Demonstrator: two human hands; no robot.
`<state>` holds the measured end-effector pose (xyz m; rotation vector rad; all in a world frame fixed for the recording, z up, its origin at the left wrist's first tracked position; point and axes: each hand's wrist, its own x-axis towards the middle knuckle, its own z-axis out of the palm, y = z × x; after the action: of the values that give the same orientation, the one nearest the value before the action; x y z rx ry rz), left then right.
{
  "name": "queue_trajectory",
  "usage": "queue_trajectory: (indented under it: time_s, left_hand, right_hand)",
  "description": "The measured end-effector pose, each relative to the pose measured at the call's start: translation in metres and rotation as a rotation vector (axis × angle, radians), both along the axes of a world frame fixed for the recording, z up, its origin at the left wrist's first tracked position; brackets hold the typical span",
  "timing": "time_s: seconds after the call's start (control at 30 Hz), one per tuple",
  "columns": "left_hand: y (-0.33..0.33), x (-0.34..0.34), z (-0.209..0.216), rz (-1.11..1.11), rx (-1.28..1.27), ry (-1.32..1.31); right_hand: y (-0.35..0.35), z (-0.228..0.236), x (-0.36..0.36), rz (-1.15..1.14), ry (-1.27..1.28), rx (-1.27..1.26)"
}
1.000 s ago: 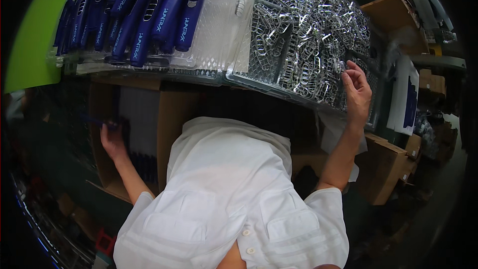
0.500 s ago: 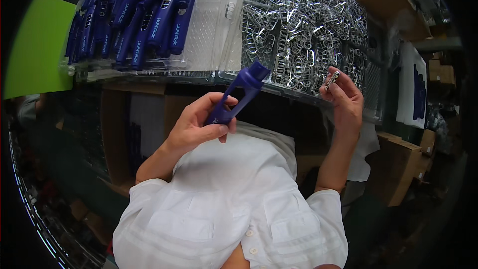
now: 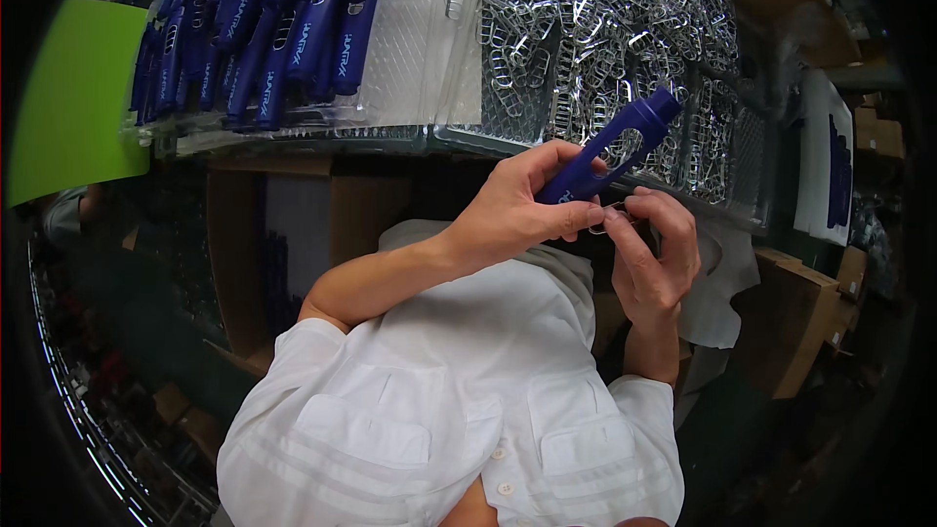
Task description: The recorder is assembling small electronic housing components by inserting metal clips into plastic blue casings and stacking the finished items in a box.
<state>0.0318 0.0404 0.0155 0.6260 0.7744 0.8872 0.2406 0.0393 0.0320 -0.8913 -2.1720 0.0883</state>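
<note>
One dark blue plastic tube (image 3: 607, 141), windowed in its side, slants up and rightward from my left hand (image 3: 517, 205), whose fingers wrap its lower end. Just beside, the fingers of my right hand (image 3: 656, 263) pinch one thin metal clip (image 3: 613, 206), partly hidden. Past my fingers, the tube blocks part of one clear tray (image 3: 467, 141) heaped with metal clips (image 3: 625, 20), too tangled to count. Leftward lie over ten overlapping blue tubes (image 3: 264, 29), then one lime-green sheet (image 3: 73, 98); nearer, one cardboard box (image 3: 229, 254).
</note>
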Motion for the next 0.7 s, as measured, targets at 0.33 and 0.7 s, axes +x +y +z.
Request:
queue_trajectory:
  time_s: [0.33,0.7]
  left_hand:
    - [-0.016,-0.002,-0.018,0.147,0.236,0.219]
    - [-0.008,-0.028,-0.022,0.041,-0.001,-0.032]
  right_hand:
    - [-0.005,-0.014,-0.001,-0.028,0.667,-0.952]
    - [0.007,-0.010,0.007,-0.029,0.888,-0.763]
